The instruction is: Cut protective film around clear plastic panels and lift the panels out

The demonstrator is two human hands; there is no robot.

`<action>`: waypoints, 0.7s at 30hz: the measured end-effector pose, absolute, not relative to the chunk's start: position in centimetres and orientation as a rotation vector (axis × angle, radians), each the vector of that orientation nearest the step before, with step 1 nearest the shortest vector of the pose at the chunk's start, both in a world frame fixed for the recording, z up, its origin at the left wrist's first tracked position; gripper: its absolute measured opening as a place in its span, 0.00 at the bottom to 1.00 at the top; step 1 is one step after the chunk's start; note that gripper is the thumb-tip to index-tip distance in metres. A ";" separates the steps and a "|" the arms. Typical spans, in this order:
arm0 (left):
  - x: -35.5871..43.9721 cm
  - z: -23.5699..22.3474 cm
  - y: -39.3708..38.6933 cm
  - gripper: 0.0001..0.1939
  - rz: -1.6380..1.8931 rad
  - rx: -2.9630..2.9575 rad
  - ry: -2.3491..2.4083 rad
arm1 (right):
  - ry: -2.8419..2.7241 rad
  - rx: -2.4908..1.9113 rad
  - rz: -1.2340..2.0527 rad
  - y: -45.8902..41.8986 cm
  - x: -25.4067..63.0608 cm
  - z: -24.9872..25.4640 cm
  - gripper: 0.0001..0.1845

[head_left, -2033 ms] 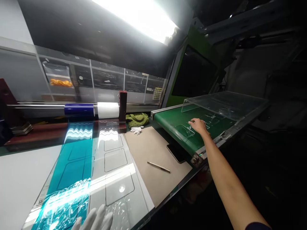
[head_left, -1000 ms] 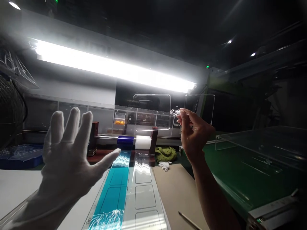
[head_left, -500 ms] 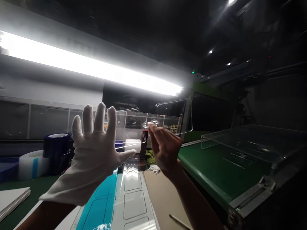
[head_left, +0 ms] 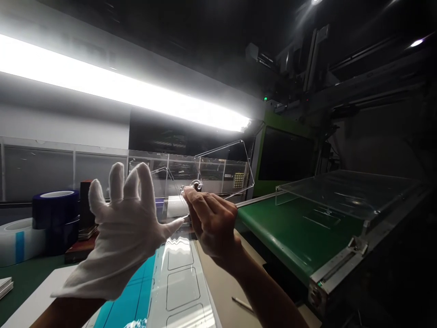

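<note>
A green conveyor belt (head_left: 280,239) and a green-framed machine (head_left: 287,155) mark this as a factory workshop. Beneath a glaring strip light (head_left: 136,89), thick rolls of film (head_left: 56,216) sit on the workbench (head_left: 43,271).

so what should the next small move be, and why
Probably close the gloved left hand gently on the edge of the left panel: that hand is spread open beside it, while the bare right hand pinches the clear stem between it and the right panel, seemingly bearing both alone. Whether glove and panel already touch is unclear.
</note>
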State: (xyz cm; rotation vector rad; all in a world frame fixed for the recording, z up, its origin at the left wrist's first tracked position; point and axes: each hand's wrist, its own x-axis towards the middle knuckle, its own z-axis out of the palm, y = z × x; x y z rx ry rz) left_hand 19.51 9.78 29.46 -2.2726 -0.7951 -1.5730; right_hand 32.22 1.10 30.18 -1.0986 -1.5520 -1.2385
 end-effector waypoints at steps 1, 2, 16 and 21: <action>19.6 29.1 9.9 0.58 -1.555 -2.249 -0.812 | -1.555 -1.111 -1.207 1.0 32.2 29.9 0.11; 19.5 28.5 10.0 0.59 -1.517 -2.217 -0.830 | -1.559 -1.136 -1.158 0.8 32.1 29.4 0.11; 12.4 14.0 9.7 0.49 -0.877 -2.579 -0.767 | -1.927 -1.824 -0.558 -10.2 37.7 22.0 0.45; 12.6 13.8 9.1 0.48 -0.724 -2.750 -0.769 | -2.150 -1.926 -0.444 -9.8 37.6 20.7 0.60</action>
